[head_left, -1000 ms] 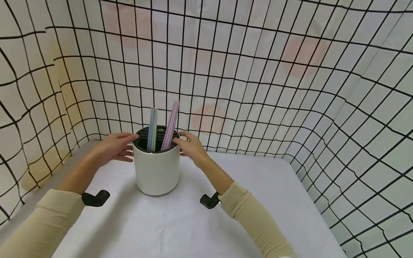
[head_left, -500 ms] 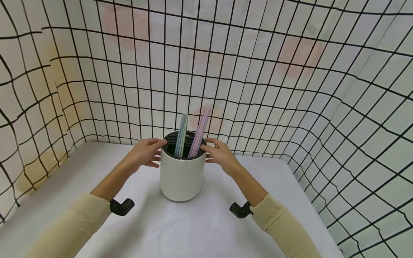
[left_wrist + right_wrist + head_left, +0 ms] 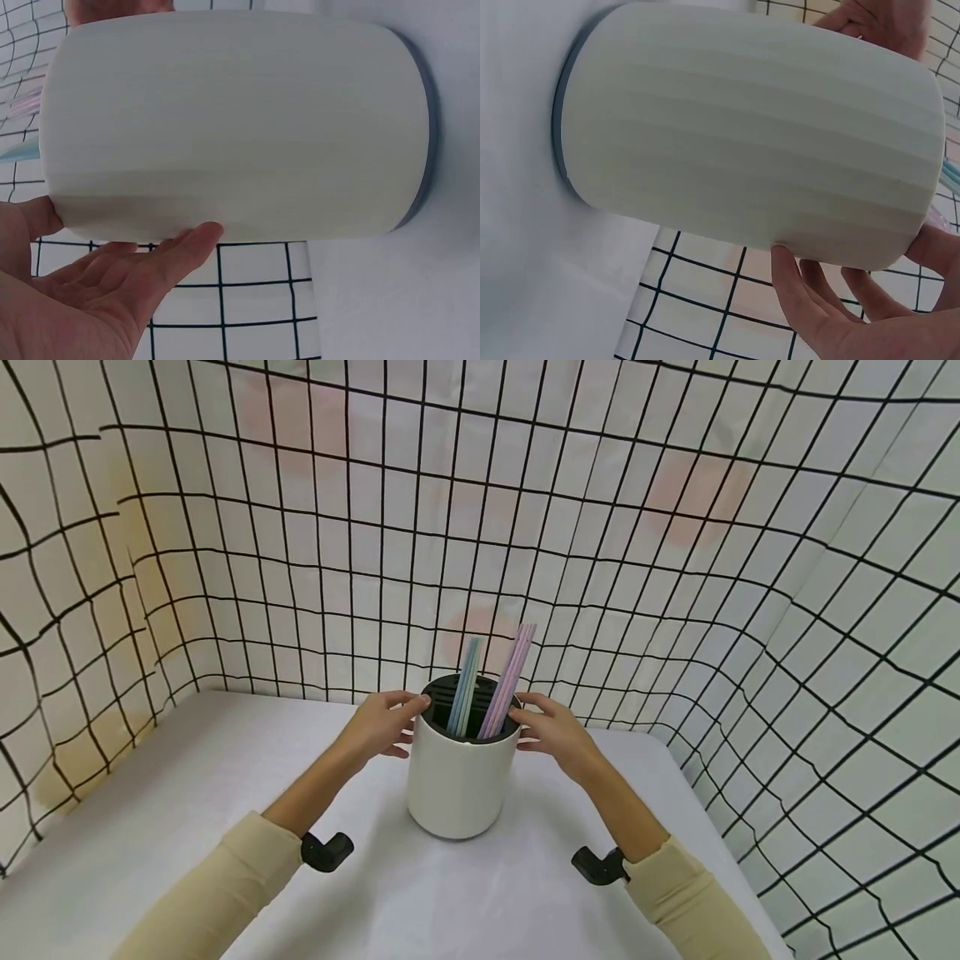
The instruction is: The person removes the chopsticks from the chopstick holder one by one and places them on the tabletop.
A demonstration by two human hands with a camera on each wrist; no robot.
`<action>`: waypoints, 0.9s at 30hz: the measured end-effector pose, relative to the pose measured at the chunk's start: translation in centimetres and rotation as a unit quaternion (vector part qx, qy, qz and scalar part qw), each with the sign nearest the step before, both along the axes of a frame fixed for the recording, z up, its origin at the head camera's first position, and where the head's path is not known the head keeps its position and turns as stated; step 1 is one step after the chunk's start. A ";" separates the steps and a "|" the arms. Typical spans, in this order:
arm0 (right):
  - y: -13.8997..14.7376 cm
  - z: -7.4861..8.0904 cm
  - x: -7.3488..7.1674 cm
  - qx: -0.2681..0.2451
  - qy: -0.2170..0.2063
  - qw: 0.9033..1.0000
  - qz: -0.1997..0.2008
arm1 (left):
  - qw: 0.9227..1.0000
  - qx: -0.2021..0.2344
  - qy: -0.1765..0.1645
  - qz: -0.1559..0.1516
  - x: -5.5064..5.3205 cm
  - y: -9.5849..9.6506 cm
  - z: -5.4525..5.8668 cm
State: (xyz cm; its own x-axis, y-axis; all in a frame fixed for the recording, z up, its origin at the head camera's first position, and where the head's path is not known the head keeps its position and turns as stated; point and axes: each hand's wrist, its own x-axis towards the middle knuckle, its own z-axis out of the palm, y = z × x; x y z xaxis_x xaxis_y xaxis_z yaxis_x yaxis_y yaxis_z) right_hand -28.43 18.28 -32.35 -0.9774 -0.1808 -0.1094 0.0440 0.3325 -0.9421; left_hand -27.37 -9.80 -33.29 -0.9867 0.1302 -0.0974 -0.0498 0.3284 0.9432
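Observation:
A white, round utensil holder point(image 3: 459, 785) with a black slotted insert point(image 3: 444, 693) stands upright at the table's middle. Two bundles of thin sticks, like chopsticks, lean in it: blue-green ones point(image 3: 465, 689) and pink-purple ones point(image 3: 508, 681). My left hand point(image 3: 382, 724) grips the holder's left side, thumb at the top rim. In the left wrist view its fingers point(image 3: 196, 244) lie along the wall. On the opposite side my right hand point(image 3: 557, 735) grips likewise, thumb over the rim; in the right wrist view its fingertips point(image 3: 782, 259) touch the wall.
White cloth covers the table point(image 3: 450, 902). Behind it and at both sides rises a black wire grid point(image 3: 385, 527) against pale sheeting. A small black device point(image 3: 326, 852) sits at my left wrist, another black device point(image 3: 600, 864) at my right.
Both hands have moved the utensil holder to the right and slightly towards me, with the sticks still inside. Their hold on it looks the same.

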 end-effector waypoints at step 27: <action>0.9 -1.3 0.3 0.009 0.059 0.998 0.036 | 0.993 0.113 0.022 -0.030 -1.3 0.1 -1.7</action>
